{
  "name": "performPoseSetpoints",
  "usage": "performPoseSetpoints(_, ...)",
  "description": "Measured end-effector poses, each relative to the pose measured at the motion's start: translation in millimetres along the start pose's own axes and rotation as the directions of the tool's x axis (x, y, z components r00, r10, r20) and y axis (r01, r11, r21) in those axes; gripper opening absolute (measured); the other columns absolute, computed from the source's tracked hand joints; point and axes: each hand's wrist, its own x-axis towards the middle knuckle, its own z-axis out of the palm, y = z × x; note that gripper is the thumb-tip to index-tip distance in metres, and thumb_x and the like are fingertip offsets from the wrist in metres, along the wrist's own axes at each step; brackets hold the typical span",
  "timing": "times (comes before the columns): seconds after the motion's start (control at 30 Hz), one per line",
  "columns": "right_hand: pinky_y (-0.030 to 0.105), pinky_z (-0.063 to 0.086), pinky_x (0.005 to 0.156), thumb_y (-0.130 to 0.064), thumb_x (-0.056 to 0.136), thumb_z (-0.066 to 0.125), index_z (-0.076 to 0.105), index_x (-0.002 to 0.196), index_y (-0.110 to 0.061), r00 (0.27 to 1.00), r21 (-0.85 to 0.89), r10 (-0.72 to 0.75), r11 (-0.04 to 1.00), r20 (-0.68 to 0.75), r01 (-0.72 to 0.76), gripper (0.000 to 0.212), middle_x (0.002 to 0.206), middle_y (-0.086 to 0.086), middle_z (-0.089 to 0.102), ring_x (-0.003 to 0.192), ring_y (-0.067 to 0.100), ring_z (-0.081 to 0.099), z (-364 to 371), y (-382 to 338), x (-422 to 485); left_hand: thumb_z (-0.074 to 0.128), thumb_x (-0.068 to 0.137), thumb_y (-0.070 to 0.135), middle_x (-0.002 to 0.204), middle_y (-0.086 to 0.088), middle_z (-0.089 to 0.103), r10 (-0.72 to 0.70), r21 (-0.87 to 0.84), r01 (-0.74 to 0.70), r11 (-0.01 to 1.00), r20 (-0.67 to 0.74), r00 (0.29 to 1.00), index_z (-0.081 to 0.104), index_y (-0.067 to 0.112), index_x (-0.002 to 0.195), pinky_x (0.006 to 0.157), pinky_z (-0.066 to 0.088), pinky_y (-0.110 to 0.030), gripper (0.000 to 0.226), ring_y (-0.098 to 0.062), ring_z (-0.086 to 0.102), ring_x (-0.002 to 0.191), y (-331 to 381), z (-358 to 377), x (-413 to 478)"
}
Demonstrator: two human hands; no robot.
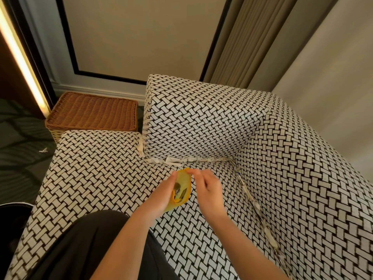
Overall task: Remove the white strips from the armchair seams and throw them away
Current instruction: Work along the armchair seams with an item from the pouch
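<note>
The armchair [201,122] has black-and-white woven fabric. White paper strips are tucked in its seams: one strip [179,160] runs along the back seam, a long strip [254,203] follows the right seam toward me, and a short piece [140,147] stands in the left gap. Over the seat, my left hand [163,197] grips a small yellow container [182,187] with metal bits inside. My right hand [207,188] pinches the container's top edge with curled fingers.
A brown wicker basket [92,114] stands on the floor left of the armchair, against the wall. A small white scrap [43,150] lies on the dark carpet at left. A dark round object [12,225] sits at the lower left edge. My dark-clothed leg [80,245] rests on the seat.
</note>
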Motion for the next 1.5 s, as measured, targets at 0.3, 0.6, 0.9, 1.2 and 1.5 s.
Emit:
performPoseSetpoints(0.3, 0.035, 0.048, 0.082, -0.032, 0.094, 0.047, 0.044, 0.137, -0.017, 0.951, -0.511, 0.299, 0.807, -0.078, -0.296, 0.045, 0.103, 0.005, 0.053, 0.09, 0.019, 0.053, -24.2, 113.6, 59.8, 0.018, 0.09, 0.065, 0.139, -0.016, 0.044, -0.212, -0.373, 0.177, 0.911, -0.052, 0.976, 0.031, 0.015, 0.143, 0.108, 0.029, -0.048, 0.074, -0.033, 0.042, 0.126, -4.0, 1.9, 19.4)
performPoseSetpoints(0.6, 0.038, 0.045, 0.086, -0.043, 0.092, 0.048, 0.047, 0.131, -0.018, 0.899, -0.656, 0.329, 0.616, -0.29, -0.437, 0.047, 0.119, 0.013, 0.057, 0.105, 0.028, 0.057, -28.5, 135.0, 120.9, 0.014, 0.093, 0.058, 0.122, -0.011, 0.05, -0.136, -0.421, 0.108, 0.901, -0.038, 0.99, 0.035, 0.015, 0.14, 0.099, 0.031, -0.039, 0.068, -0.026, 0.047, 0.108, -10.9, 4.1, 39.0)
performPoseSetpoints(0.9, 0.038, 0.051, 0.082, -0.049, 0.084, 0.056, 0.056, 0.112, -0.014, 0.856, -0.583, 0.441, 0.634, -0.268, -0.509, 0.044, 0.103, 0.011, 0.064, 0.092, 0.029, 0.062, -32.3, 140.5, 157.0, 0.016, 0.088, 0.068, 0.134, -0.011, 0.049, -0.19, -0.433, 0.166, 0.886, -0.013, 0.982, 0.036, 0.02, 0.141, 0.102, 0.033, -0.044, 0.074, -0.028, 0.047, 0.12, -14.9, 8.6, 51.2)
performPoseSetpoints(1.2, 0.039, 0.044, 0.089, -0.048, 0.081, 0.061, 0.059, 0.098, -0.015, 0.867, -0.559, 0.369, 0.663, -0.335, -0.498, 0.038, 0.101, 0.008, 0.064, 0.094, 0.027, 0.059, -26.1, 150.8, 159.7, 0.017, 0.088, 0.067, 0.132, -0.012, 0.05, -0.22, -0.478, 0.192, 0.857, -0.003, 0.976, 0.036, 0.019, 0.141, 0.105, 0.035, -0.047, 0.074, -0.03, 0.046, 0.122, -19.2, 11.1, 65.3)
performPoseSetpoints(1.5, 0.029, 0.032, 0.082, -0.022, 0.086, 0.06, 0.056, 0.094, -0.017, 0.941, -0.528, 0.141, 0.797, -0.308, -0.292, 0.011, 0.084, -0.001, 0.06, 0.083, 0.018, 0.052, -23.0, 148.0, 124.7, 0.02, 0.086, 0.069, 0.125, -0.01, 0.054, -0.216, -0.501, 0.176, 0.848, -0.023, 0.976, 0.041, 0.02, 0.138, 0.103, 0.038, -0.045, 0.074, -0.029, 0.049, 0.116, -25.0, 11.3, 65.1)
